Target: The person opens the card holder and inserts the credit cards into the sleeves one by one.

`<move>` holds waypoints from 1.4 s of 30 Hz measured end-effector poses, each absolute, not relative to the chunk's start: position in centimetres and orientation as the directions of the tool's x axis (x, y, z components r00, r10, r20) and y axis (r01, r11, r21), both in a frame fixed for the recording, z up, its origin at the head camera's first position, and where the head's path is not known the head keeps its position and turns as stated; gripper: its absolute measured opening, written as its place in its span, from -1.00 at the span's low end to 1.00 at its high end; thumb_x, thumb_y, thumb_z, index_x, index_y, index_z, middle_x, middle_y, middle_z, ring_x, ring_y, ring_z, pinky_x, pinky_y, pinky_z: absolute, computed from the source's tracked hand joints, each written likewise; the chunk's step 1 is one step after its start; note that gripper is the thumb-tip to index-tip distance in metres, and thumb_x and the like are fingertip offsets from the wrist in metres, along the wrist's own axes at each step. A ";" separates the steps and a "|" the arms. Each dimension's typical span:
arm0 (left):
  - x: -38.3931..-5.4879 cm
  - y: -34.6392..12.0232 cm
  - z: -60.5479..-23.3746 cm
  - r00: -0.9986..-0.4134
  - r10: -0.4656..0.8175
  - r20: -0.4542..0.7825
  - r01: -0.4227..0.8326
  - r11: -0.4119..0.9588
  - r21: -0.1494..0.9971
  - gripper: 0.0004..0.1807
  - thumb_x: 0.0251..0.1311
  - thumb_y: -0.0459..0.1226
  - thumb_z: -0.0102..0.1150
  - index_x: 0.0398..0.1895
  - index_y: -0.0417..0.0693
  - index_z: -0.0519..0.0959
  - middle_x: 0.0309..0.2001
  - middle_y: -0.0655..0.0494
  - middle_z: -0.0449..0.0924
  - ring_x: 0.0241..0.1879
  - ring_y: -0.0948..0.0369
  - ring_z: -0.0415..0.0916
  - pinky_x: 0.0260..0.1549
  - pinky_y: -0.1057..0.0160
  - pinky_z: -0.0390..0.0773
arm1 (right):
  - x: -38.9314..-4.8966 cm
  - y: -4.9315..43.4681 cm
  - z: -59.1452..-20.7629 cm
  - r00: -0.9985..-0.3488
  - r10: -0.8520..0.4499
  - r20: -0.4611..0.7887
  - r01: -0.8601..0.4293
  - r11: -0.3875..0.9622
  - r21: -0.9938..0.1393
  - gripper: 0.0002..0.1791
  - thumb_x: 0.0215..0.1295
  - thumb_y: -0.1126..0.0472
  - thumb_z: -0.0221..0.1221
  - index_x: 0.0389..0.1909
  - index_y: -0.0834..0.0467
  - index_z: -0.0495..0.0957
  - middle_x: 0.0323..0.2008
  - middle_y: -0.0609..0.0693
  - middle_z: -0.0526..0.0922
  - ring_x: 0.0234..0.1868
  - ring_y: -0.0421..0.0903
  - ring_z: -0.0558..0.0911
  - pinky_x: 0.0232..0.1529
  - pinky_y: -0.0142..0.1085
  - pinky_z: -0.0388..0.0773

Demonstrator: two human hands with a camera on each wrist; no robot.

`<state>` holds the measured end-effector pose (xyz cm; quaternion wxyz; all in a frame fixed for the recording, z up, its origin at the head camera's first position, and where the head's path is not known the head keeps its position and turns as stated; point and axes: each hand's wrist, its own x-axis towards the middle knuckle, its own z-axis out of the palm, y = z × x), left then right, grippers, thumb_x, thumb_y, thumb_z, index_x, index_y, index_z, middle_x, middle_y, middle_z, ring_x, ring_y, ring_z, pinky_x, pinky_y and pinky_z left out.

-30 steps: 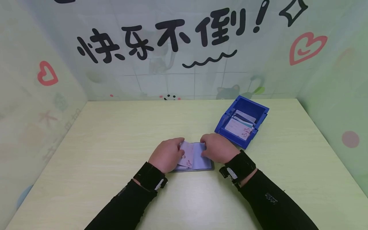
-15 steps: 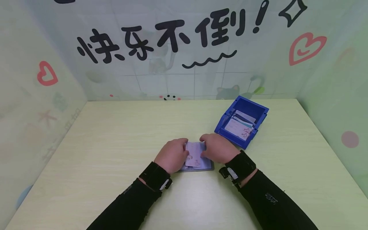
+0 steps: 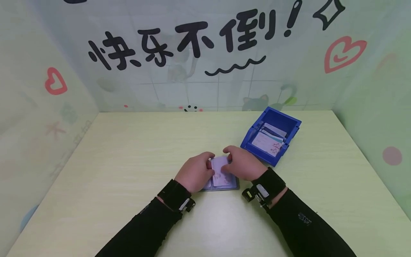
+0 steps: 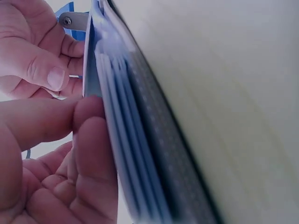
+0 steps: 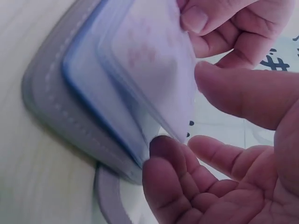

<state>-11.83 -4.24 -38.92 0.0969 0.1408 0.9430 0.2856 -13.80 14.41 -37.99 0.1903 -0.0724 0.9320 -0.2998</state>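
A small card holder (image 3: 236, 186) with a grey stitched cover lies open on the table between my hands. Its clear sleeve pages (image 4: 126, 130) hold cards, stacked edge-on in the left wrist view. One sleeve page with a pink-flowered card (image 5: 147, 51) stands tilted up from the pages beneath it. My left hand (image 3: 194, 173) pinches that page at its left side, thumb on the card's face in the right wrist view. My right hand (image 3: 245, 164) holds the opposite edge, thumb at the card and curled fingers behind the corner. A snap strap (image 4: 74, 20) sticks out from the cover.
Behind my right hand, a blue open box (image 3: 282, 121) holds several cards (image 3: 267, 142). The pale wooden table (image 3: 144, 142) is enclosed by printed walls (image 3: 212, 92) at the back and both sides.
My left hand has moved right, bringing the flowered card's page over to the holder's right half. My right hand has stayed nearly in place, its thumb now over the card.
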 end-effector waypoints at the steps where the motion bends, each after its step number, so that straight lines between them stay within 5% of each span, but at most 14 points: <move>1: -11.8 -4.2 -39.0 -0.941 0.323 -0.098 0.216 0.799 0.561 -0.54 0.42 -0.26 0.29 0.34 -0.14 0.54 -0.34 0.15 0.56 -0.37 0.21 0.50 -0.30 0.26 0.49 | -13.8 14.4 -38.0 -0.918 -0.244 -0.314 -0.009 0.802 -0.597 -0.33 0.40 0.11 0.35 0.46 0.17 0.40 0.10 0.11 0.64 -0.06 0.01 0.61 -0.06 -0.20 0.62; 7: -11.8 -4.4 -39.1 -0.941 0.325 -0.096 0.223 0.806 0.548 -0.55 0.44 -0.26 0.26 0.35 -0.13 0.55 -0.29 0.12 0.60 -0.28 0.18 0.54 -0.17 0.20 0.58 | -14.1 14.4 -38.5 -0.915 -0.216 -0.340 0.045 0.784 -0.620 -0.39 0.43 0.16 0.32 0.43 0.16 0.41 0.05 0.12 0.61 -0.10 0.03 0.60 -0.17 -0.26 0.59; 14: -12.3 -6.2 -38.7 -0.970 0.225 -0.094 0.141 0.830 0.539 -0.61 0.55 -0.24 0.07 0.36 -0.07 0.56 0.00 0.02 0.73 -0.08 0.10 0.62 0.13 0.03 0.64 | -14.4 14.2 -38.8 -0.915 -0.219 -0.340 0.050 0.773 -0.632 -0.45 0.43 0.23 0.29 0.39 0.22 0.43 -0.03 0.10 0.62 -0.14 0.00 0.61 -0.20 -0.29 0.60; 24: -12.3 -9.1 -38.2 -0.976 0.140 -0.168 0.024 0.832 0.555 -0.60 0.60 -0.25 -0.03 0.38 -0.13 0.54 0.18 -0.08 0.69 -0.01 0.06 0.64 0.03 0.06 0.64 | -14.1 14.2 -38.6 -0.915 -0.205 -0.347 0.065 0.775 -0.629 -0.42 0.45 0.15 0.29 0.41 0.22 0.43 0.01 0.13 0.64 -0.12 0.03 0.62 -0.24 -0.30 0.59; 42: -11.3 -8.9 -38.4 -0.977 0.137 -0.161 0.025 0.833 0.553 -0.60 0.58 -0.23 0.04 0.37 -0.11 0.55 0.10 -0.05 0.72 -0.14 0.10 0.60 -0.05 0.12 0.61 | -14.3 14.1 -38.9 -0.912 -0.225 -0.343 0.079 0.725 -0.684 -0.29 0.39 0.16 0.36 0.46 0.27 0.33 -0.03 0.15 0.65 -0.18 -0.01 0.62 -0.29 -0.31 0.56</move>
